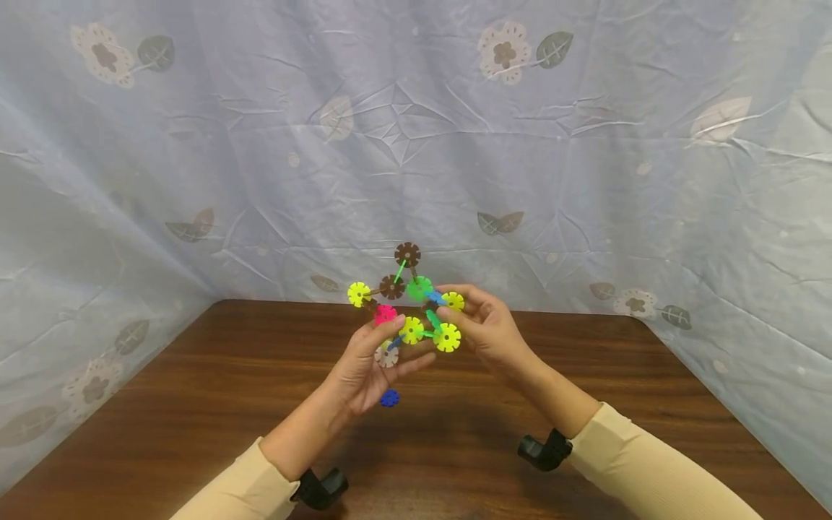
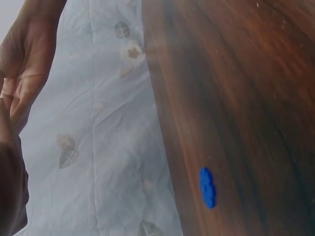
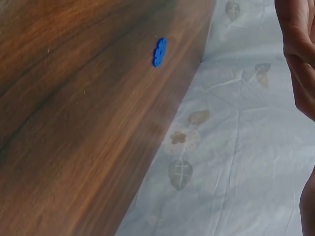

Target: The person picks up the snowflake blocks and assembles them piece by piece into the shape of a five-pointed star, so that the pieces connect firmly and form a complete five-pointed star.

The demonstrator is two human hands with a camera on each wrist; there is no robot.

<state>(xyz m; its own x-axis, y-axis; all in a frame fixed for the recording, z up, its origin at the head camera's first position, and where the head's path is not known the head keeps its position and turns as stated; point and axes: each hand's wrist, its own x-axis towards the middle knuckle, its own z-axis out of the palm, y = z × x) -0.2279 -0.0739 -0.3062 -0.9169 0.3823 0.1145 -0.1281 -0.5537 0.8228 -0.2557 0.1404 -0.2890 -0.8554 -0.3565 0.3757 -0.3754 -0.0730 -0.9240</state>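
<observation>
Both hands hold up a star-like ring of interlocked, notched plastic discs (image 1: 412,330) in yellow, green, brown, pink, blue and white, above the table. My left hand (image 1: 367,365) grips its lower left side, thumb near the pink disc (image 1: 386,314) and fingers behind the white disc (image 1: 386,354). On the right side, my right hand (image 1: 490,328) pinches the ring between thumb and fingers near the blue disc (image 1: 435,297). A brown disc (image 1: 407,254) forms the top point. The wrist views show only parts of the hands, with the ring out of sight.
One loose dark blue disc (image 1: 390,398) lies on the brown wooden table (image 1: 260,404) below the hands. A pale curtain (image 1: 403,144) with flower and leaf prints hangs behind the table and along its sides. Black wrist mounts (image 1: 546,449) sit at both cuffs.
</observation>
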